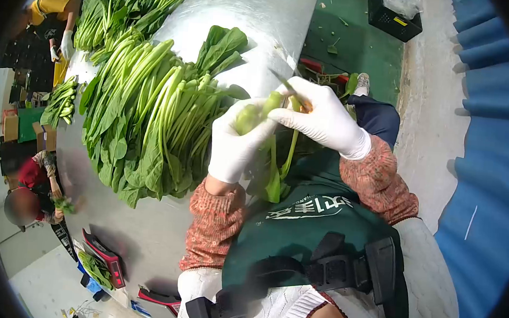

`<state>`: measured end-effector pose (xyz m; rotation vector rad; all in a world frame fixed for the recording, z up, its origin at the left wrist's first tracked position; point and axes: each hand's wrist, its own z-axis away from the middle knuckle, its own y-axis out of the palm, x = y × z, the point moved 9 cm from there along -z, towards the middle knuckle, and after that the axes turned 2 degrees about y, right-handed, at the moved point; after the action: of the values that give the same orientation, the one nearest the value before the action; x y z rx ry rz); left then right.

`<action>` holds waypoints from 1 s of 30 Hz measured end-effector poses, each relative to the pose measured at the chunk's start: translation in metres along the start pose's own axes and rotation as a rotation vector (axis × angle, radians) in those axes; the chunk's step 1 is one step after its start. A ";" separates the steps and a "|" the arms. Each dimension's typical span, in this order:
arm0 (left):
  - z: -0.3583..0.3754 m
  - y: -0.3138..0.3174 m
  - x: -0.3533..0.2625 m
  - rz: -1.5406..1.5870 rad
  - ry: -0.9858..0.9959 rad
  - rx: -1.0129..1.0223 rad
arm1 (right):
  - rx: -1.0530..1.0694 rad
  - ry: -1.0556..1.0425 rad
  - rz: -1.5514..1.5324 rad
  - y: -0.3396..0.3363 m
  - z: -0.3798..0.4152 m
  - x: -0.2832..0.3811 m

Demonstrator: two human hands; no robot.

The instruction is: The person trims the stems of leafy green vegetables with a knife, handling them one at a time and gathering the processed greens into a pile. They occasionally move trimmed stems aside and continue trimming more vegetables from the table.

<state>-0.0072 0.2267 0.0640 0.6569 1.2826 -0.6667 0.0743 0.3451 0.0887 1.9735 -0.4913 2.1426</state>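
1. We see our left hand [238, 137], in a white glove, closed around the base of a leafy green stalk [275, 160], gripping the pale lower end while the leaves hang down over our lap.
2. Our right hand [323, 119], also gloved, is closed on a small knife [284, 85], pinching it near the stalk's base; the thin blade points up and away from us. We judge the stalk is held out over the apron [303, 222] rather than over the table so that trimmings drop clear of the sorted greens.
3. The big pile of greens [150, 121] lies on the metal table [260, 16] just beside our left hand, stems all turned one way, which looks like a way to keep the bunches even.
4. A second heap of greens [123, 5] lies farther along the table, near a co-worker's gloved hand [66, 42].
5. Another person [34, 186] sits at the table's near edge, holding something green that is too small to tell.
6. Hidden or unclear: the knife handle is covered by our fingers, the stalk's cut end is buried between both gloves, and the dark lens rim cuts off the corners.
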 end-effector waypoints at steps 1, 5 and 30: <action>0.000 0.001 0.002 -0.024 0.016 0.004 | -0.058 -0.084 0.138 0.001 -0.001 0.003; 0.002 -0.008 0.004 -0.142 0.022 0.043 | -0.016 -0.140 0.462 0.003 -0.001 0.019; 0.073 -0.099 -0.010 -0.429 0.146 0.071 | 0.214 -0.018 1.049 -0.023 -0.039 -0.017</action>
<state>-0.0384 0.1081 0.0791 0.4957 1.5602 -1.0333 0.0478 0.3821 0.0723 2.0796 -1.6540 2.7945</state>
